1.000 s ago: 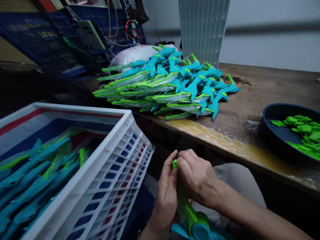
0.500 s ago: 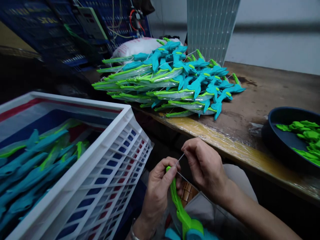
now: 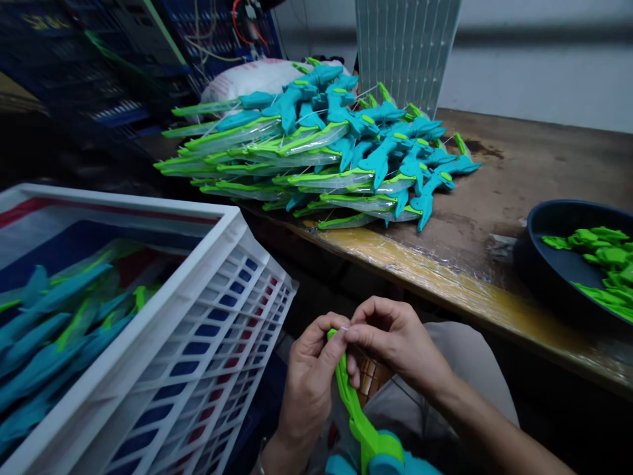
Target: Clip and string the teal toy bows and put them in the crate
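My left hand (image 3: 311, 369) is closed around the tip of a green-and-teal plastic piece that looks like a toy bow (image 3: 363, 429). Its green arm rises from a teal body over my lap, and the bottom edge of the view cuts it off. At the tip, my right hand (image 3: 390, 336) pinches what shows of a thin string, its fingertips touching or nearly touching the left thumb. Only a short pale bit of the string shows between the fingers.
Many similar toy bows (image 3: 316, 148) are heaped on the wooden table (image 3: 524, 155). A white plastic crate (image 3: 198, 330) with more stands at the left. At the right, a dark round pan (image 3: 531, 264) holds small green parts (image 3: 610, 264). A white sack (image 3: 247, 80) lies behind the heap.
My right hand has come down and left to the bow's tip, drawing the string end in. The long stretch of string seen before no longer shows. My left hand keeps its grip.
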`<state>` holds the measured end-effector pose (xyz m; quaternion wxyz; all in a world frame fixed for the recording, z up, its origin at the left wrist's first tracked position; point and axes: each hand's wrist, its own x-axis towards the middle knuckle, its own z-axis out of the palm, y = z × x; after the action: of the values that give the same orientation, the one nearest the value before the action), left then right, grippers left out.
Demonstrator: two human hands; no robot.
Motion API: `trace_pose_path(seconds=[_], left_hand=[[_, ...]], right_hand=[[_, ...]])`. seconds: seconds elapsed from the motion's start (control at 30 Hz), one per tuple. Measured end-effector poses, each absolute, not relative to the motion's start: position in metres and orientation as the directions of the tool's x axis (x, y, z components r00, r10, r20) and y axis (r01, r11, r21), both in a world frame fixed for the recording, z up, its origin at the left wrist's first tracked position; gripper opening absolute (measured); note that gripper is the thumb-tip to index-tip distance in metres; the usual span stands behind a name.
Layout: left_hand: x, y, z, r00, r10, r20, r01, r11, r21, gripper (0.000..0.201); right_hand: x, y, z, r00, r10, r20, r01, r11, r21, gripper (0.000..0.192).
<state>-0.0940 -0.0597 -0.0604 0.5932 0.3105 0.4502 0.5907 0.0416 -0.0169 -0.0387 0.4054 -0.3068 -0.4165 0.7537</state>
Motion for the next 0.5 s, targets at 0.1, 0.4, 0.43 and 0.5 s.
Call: trace_pose_path(seconds=[0.1,0.4,0.43,0.5], left_hand=[[-0.095,-0.06,-0.063,-0.104,0.979,-0.175,-0.415,0.117,0.902,0.026],[-0.095,-0.056,-0.068,-0.122,0.979,-0.162,-0.385,0.103,0.917,0.028],[-0.096,-0.056,-0.069,-0.136,0.98,-0.144,-0.385,0.082,0.919,0.027],[-0.096,-0.056,-0.069,-0.151,0.98,-0.127,-0.39,0.059,0.919,0.026]], right_hand=[[0.042,-0.018,-0.04,-0.523,0.833,-0.181,-0.388,-0.422,-0.82,0.038],[0.045,-0.031,-0.038,-0.306,0.948,0.087,-0.138,0.046,-0.989,0.025],[0.046,-0.032,-0.038,-0.299,0.94,0.166,-0.072,0.151,-0.986,0.021],[0.047,-0.034,-0.037,-0.312,0.912,0.265,0.016,0.284,-0.959,0.016]])
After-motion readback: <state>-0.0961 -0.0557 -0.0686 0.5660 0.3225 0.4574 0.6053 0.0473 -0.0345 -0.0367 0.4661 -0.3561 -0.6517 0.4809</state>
